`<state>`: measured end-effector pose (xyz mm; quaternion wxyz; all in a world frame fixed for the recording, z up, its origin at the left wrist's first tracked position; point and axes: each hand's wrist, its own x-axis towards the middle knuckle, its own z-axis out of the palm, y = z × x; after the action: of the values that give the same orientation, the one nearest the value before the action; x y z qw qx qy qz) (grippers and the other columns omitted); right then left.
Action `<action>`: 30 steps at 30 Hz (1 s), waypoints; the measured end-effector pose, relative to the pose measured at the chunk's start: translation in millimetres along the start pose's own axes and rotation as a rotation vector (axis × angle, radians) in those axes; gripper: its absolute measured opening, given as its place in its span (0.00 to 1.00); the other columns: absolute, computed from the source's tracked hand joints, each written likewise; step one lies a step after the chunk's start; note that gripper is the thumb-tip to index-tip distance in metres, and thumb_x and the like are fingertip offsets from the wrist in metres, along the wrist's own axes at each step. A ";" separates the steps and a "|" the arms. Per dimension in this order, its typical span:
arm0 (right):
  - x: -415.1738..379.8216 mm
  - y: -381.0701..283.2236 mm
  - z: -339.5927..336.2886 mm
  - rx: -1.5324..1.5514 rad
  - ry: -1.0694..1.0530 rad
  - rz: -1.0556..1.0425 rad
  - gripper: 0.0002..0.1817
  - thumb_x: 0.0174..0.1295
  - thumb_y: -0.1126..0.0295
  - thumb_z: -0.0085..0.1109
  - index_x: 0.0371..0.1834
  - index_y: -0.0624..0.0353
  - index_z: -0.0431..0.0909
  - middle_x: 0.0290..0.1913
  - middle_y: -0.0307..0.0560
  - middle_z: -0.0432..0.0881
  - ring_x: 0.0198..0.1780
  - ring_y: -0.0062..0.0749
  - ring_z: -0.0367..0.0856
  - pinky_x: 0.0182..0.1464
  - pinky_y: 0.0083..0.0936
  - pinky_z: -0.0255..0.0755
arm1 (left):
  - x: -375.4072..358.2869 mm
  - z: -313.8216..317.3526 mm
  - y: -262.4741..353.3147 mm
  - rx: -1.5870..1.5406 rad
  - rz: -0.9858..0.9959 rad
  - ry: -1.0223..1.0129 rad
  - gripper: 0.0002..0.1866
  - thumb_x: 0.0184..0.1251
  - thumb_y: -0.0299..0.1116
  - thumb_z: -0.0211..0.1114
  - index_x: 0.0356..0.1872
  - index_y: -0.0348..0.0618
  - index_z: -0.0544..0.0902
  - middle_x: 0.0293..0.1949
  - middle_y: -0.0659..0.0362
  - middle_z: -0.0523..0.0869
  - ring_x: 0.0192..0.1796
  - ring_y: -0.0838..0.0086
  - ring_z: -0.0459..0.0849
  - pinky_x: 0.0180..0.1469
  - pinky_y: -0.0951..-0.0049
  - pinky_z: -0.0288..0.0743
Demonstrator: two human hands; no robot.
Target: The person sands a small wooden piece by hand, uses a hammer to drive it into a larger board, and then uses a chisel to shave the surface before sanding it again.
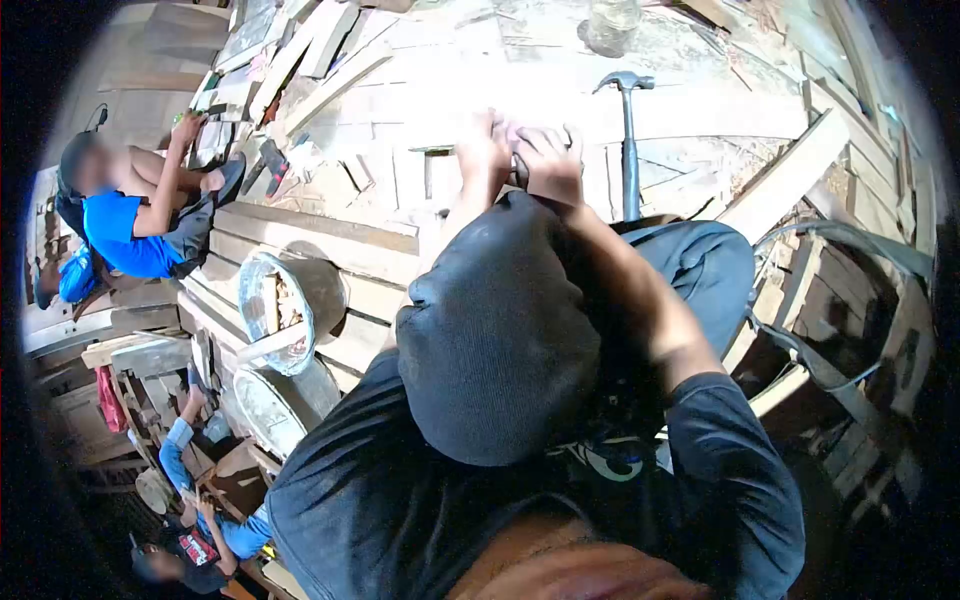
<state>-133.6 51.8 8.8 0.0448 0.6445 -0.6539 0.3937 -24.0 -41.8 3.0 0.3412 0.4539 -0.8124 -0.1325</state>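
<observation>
My left hand [483, 145] and my right hand [549, 163] are clasped close together over the wooden boards [400, 120]. Both grip a small dark object [519, 170] between them, and most of it is hidden by my fingers. A thin strip [432, 150] sticks out to the left of my left hand. A claw hammer [628, 140] stands just right of my right hand, head up, and neither hand touches it. My black shirt and a dark cloth fill the lower middle of the view.
A metal bucket [290, 300] with wood pieces sits at the left on stacked planks [330, 240]. A person in a blue shirt [120, 230] sits far left. Another person [195, 535] is at the bottom left. A glass jar [610, 22] stands at the top, and wooden slats [785, 180] lie at the right.
</observation>
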 end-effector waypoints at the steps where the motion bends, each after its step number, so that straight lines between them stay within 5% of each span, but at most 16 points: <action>1: -1.2 3.7 0.7 -0.014 -0.002 -0.006 0.17 0.58 0.59 0.60 0.47 0.55 0.84 0.52 0.39 0.84 0.57 0.35 0.80 0.68 0.58 0.59 | -7.6 -0.5 1.4 -0.019 -0.028 0.002 0.03 0.61 0.27 0.64 0.31 0.38 0.83 0.34 0.44 0.82 0.40 0.43 0.80 0.45 0.49 0.73; 5: -1.8 7.8 8.3 -0.054 -0.015 -0.002 0.17 0.57 0.62 0.59 0.48 0.54 0.84 0.49 0.40 0.84 0.56 0.36 0.81 0.69 0.58 0.59 | -10.5 -5.1 4.2 -0.026 -0.024 -0.001 0.05 0.61 0.27 0.63 0.37 0.40 0.83 0.36 0.43 0.84 0.45 0.44 0.81 0.48 0.48 0.75; 6: -2.9 3.9 11.2 0.007 0.030 0.024 0.18 0.57 0.62 0.58 0.49 0.56 0.84 0.49 0.41 0.84 0.55 0.35 0.81 0.68 0.57 0.59 | -6.3 0.5 13.3 -0.018 -0.157 -0.010 0.05 0.60 0.27 0.63 0.36 0.41 0.83 0.36 0.44 0.84 0.44 0.44 0.81 0.48 0.49 0.75; 7: 3.1 -0.7 -2.6 -0.001 -0.014 0.009 0.20 0.57 0.62 0.58 0.51 0.58 0.84 0.49 0.42 0.85 0.54 0.36 0.81 0.68 0.58 0.60 | 6.6 -1.5 6.0 -0.010 -0.035 -0.056 0.05 0.64 0.29 0.63 0.37 0.41 0.83 0.37 0.44 0.84 0.44 0.44 0.82 0.48 0.49 0.76; 9: 1.6 2.3 2.4 0.007 -0.006 0.013 0.18 0.57 0.62 0.58 0.48 0.56 0.84 0.49 0.41 0.84 0.54 0.35 0.81 0.69 0.58 0.60 | 0.3 0.3 8.4 -0.082 -0.193 -0.043 0.07 0.64 0.33 0.66 0.39 0.42 0.86 0.39 0.43 0.84 0.45 0.45 0.83 0.49 0.52 0.77; 11: -0.8 8.4 7.9 -0.046 0.025 -0.014 0.15 0.58 0.62 0.58 0.45 0.55 0.85 0.48 0.41 0.84 0.55 0.35 0.81 0.69 0.59 0.59 | -14.1 -7.9 1.5 0.027 -0.062 -0.062 0.07 0.62 0.30 0.68 0.39 0.42 0.86 0.39 0.43 0.85 0.46 0.46 0.84 0.50 0.54 0.77; 14: -3.4 10.7 13.6 -0.062 0.007 0.001 0.17 0.57 0.61 0.58 0.46 0.54 0.85 0.49 0.40 0.84 0.56 0.33 0.80 0.69 0.60 0.59 | -6.7 -5.3 14.8 -0.503 -0.379 0.002 0.06 0.63 0.30 0.67 0.38 0.42 0.86 0.38 0.44 0.85 0.45 0.46 0.83 0.50 0.54 0.78; 15: -2.0 7.7 11.1 -0.072 0.009 -0.011 0.18 0.57 0.60 0.58 0.48 0.55 0.85 0.49 0.40 0.84 0.56 0.33 0.80 0.69 0.59 0.58 | -4.8 0.1 6.5 -0.074 -0.182 -0.059 0.06 0.63 0.31 0.66 0.38 0.41 0.85 0.38 0.44 0.85 0.45 0.46 0.83 0.50 0.54 0.77; 17: 2.1 2.3 3.2 0.026 0.016 0.008 0.19 0.57 0.58 0.60 0.48 0.55 0.84 0.49 0.39 0.83 0.55 0.33 0.80 0.69 0.60 0.57 | 8.3 4.3 -5.0 -0.024 -0.005 -0.040 0.08 0.64 0.32 0.65 0.40 0.42 0.86 0.36 0.46 0.84 0.44 0.47 0.81 0.50 0.53 0.75; 23: -7.5 18.4 21.8 -0.059 -0.046 -0.004 0.21 0.54 0.54 0.65 0.48 0.52 0.84 0.53 0.41 0.84 0.60 0.36 0.79 0.69 0.58 0.55 | -8.8 -5.5 2.0 -0.004 -0.047 -0.006 0.06 0.60 0.26 0.65 0.37 0.36 0.85 0.33 0.44 0.83 0.40 0.45 0.81 0.46 0.51 0.75; 25: 0.5 2.5 2.5 -0.032 0.012 -0.001 0.16 0.61 0.58 0.57 0.46 0.52 0.84 0.51 0.40 0.83 0.57 0.33 0.80 0.69 0.59 0.57 | 4.8 4.4 5.6 -0.053 -0.129 -0.019 0.07 0.60 0.26 0.65 0.37 0.36 0.85 0.31 0.44 0.81 0.39 0.45 0.80 0.46 0.50 0.74; 26: 3.0 -0.4 -3.3 0.001 -0.024 0.001 0.17 0.60 0.56 0.58 0.47 0.52 0.84 0.53 0.40 0.83 0.57 0.33 0.80 0.70 0.60 0.56 | 12.7 -4.0 4.7 -0.083 0.019 -0.035 0.09 0.63 0.28 0.64 0.41 0.36 0.86 0.34 0.43 0.83 0.42 0.44 0.81 0.49 0.51 0.75; 30: -3.1 10.7 7.8 -0.017 -0.063 0.019 0.15 0.59 0.62 0.61 0.49 0.50 0.84 0.53 0.39 0.84 0.59 0.35 0.79 0.70 0.58 0.54 | -15.3 -11.4 6.6 -0.036 -0.124 -0.040 0.08 0.63 0.25 0.63 0.41 0.38 0.86 0.38 0.42 0.84 0.46 0.44 0.82 0.51 0.52 0.75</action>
<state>-139.0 48.3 -3.2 0.0259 0.6499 -0.6644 0.3682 -15.2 -24.4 8.2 0.3243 0.4945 -0.7867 -0.1771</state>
